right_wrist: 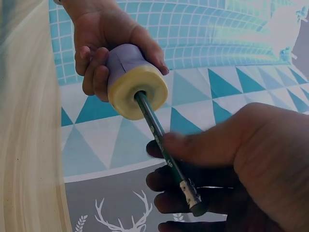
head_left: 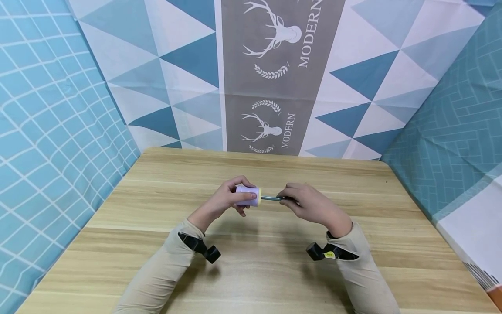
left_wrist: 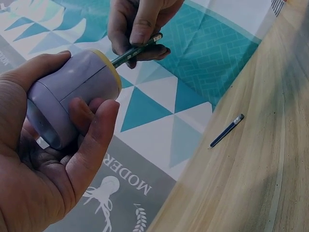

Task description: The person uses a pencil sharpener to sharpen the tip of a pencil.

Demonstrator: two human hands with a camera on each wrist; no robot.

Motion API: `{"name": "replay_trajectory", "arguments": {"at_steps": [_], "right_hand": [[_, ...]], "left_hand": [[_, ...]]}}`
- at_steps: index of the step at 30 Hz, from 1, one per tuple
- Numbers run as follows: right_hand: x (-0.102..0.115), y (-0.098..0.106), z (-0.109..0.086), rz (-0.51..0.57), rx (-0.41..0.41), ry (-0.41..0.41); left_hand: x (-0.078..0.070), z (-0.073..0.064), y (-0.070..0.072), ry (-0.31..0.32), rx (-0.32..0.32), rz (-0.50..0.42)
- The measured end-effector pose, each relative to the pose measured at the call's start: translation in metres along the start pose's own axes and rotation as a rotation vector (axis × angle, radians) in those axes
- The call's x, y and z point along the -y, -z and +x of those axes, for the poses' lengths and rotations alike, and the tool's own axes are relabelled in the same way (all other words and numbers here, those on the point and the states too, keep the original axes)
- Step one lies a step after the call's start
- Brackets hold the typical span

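My left hand (head_left: 231, 196) grips a lavender pencil sharpener (left_wrist: 77, 94) with a yellow end face (right_wrist: 145, 96), fingers and thumb wrapped round its body. A dark green pencil (right_wrist: 157, 128) has its front end in the hole of that yellow face, so its tip is hidden. With thumb and fingers, my right hand (head_left: 310, 203) pinches the pencil near its metal ferrule and eraser end. Both hands are above the table, the pencil lying roughly level between them in the head view.
A second dark pencil (left_wrist: 227, 131) lies on the wooden table (head_left: 251, 270) in the left wrist view. Patterned cloth (head_left: 188, 87) hangs behind the table and along both sides. A black wrist camera (head_left: 211, 254) juts out below the left hand, another (head_left: 315, 251) below the right.
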State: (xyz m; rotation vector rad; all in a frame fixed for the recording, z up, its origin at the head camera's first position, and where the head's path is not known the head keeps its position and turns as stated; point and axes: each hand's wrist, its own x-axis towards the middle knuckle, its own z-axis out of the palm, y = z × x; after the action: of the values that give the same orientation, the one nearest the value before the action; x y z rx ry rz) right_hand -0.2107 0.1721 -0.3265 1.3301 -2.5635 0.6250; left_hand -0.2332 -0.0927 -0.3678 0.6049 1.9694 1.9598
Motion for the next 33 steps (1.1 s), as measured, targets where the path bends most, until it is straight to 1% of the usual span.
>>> {"name": "replay_trajectory", "arguments": {"at_steps": [4, 10, 18, 26, 29, 33], "right_hand": [[-0.0018, 0.0, -0.0016, 0.008, -0.054, 0.035], [-0.0031, -0.0011, -0.0014, 0.004, -0.094, 0.085], [-0.0036, -0.0041, -0.001, -0.052, -0.162, 0.142], [-0.0033, -0.0053, -0.0004, -0.09, -0.188, 0.19], [-0.0032, -0.006, -0.0002, -0.083, -0.175, 0.178], [-0.0023, -0.0057, -0.0004, -0.064, -0.145, 0.14]], "left_hand": [[0.0003, 0.0003, 0.0, 0.002, 0.001, 0.0], [0.0005, -0.0006, -0.001, -0.001, -0.006, -0.002], [0.0008, 0.0001, -0.0017, 0.004, -0.01, -0.007], [0.001, 0.0003, -0.0021, 0.006, -0.003, -0.006], [0.0007, 0.0001, -0.0022, 0.001, -0.004, -0.004], [0.0003, -0.0005, -0.0019, -0.005, -0.007, 0.0]]}}
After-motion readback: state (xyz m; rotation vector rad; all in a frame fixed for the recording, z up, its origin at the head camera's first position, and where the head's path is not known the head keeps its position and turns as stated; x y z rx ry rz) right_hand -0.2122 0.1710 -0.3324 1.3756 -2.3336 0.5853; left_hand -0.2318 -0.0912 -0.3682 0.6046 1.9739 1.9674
